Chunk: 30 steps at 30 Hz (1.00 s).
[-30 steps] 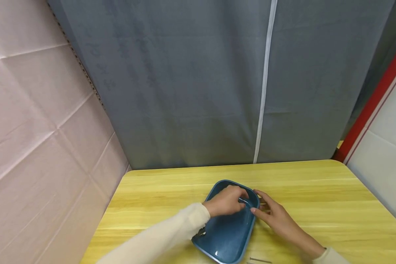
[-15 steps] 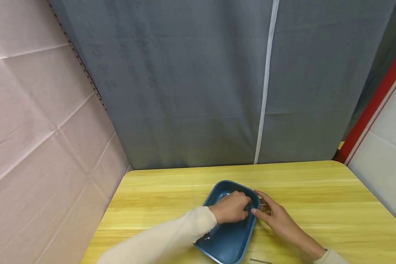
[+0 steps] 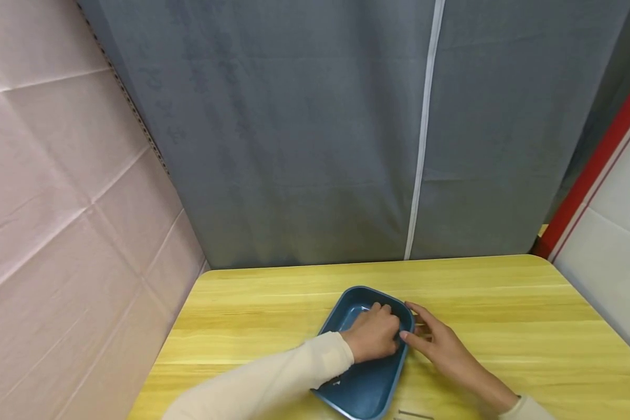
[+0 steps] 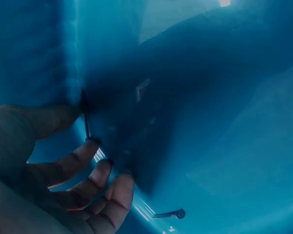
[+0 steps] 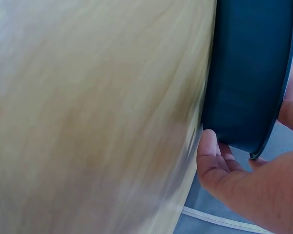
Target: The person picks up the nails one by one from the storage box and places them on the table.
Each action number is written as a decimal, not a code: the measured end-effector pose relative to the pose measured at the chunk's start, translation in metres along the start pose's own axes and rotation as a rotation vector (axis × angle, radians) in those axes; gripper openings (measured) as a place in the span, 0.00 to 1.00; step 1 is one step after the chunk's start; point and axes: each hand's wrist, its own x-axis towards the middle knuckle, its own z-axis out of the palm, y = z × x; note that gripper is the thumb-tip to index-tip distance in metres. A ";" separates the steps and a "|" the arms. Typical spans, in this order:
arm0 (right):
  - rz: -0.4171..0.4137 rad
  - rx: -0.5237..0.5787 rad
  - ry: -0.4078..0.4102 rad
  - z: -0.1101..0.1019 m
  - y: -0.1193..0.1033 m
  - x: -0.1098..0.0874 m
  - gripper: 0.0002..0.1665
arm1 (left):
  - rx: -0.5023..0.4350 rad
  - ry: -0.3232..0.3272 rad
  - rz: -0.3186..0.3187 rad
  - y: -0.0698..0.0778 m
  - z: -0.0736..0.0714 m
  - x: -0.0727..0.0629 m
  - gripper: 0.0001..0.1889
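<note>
A deep blue plastic tray (image 3: 364, 382) sits on the wooden table. Inside its far right part is my left hand (image 3: 374, 335). In the left wrist view, the thumb and index fingertip pinch a thin dark nail (image 4: 86, 122) close to the tray wall, while the other fingers curl near the wall. Another nail (image 4: 170, 214), with a round head, lies on the tray floor beyond the fingertips. My right hand (image 3: 441, 347) grips the tray's far right corner, thumb at the rim and fingers round the outside wall.
Thin metal nails (image 3: 415, 415) lie on the table (image 3: 504, 326) at the bottom edge of the head view. Small shiny bits (image 3: 337, 382) show in the tray beside the left sleeve. A grey curtain (image 3: 304, 146) hangs behind the table.
My left hand has shifted slightly right and nearer within the tray, its fingers dipping lower toward the right wall. The right hand has stayed at the corner.
</note>
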 end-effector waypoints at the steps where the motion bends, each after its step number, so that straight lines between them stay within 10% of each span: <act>1: -0.004 -0.001 -0.002 0.000 0.000 0.000 0.44 | 0.008 -0.001 -0.004 0.001 0.001 -0.001 0.04; 14: -0.008 -0.047 0.009 0.000 -0.004 -0.001 0.44 | 0.042 -0.018 0.015 0.000 -0.004 -0.006 0.03; 30: 0.005 -0.034 -0.013 0.004 -0.007 0.000 0.44 | -0.198 -0.023 -0.003 -0.013 -0.043 -0.035 0.17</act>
